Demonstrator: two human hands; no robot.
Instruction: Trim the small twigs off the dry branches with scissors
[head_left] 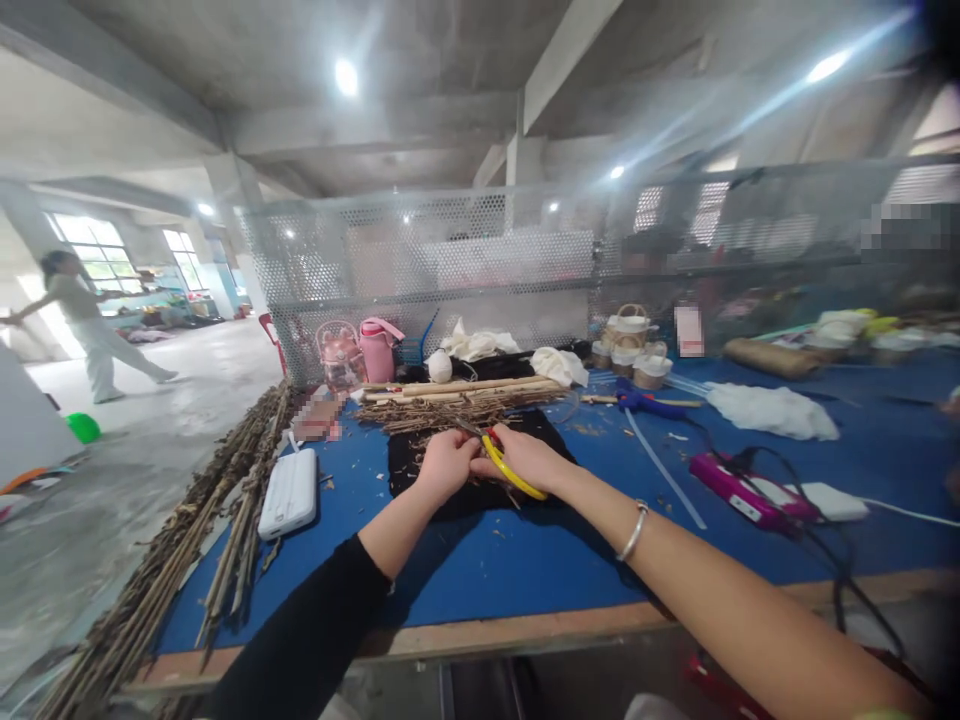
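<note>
The yellow-handled cutters are held in the right hand, with the fingers curled around the handles. The left hand is closed up beside the blades; whether a twig is pinched in it cannot be told, as its fingertips are hidden. The cutters are kept over the black cloth, on the near side of the twig bundle and above the blue table.

Snipping of thin twigs seems to be in hand. For clean work, the piece should be steadied close to the cut but with the left fingertips clear of the blades, the twig seated deep between them, and the handles squeezed in one even stroke. Offcuts are best dropped on the cloth.

The cutters are pointed to the far left, with the handle ends toward the near right; their long axis is laid diagonally, across the roughly left-to-right lie of the bundle.
</note>
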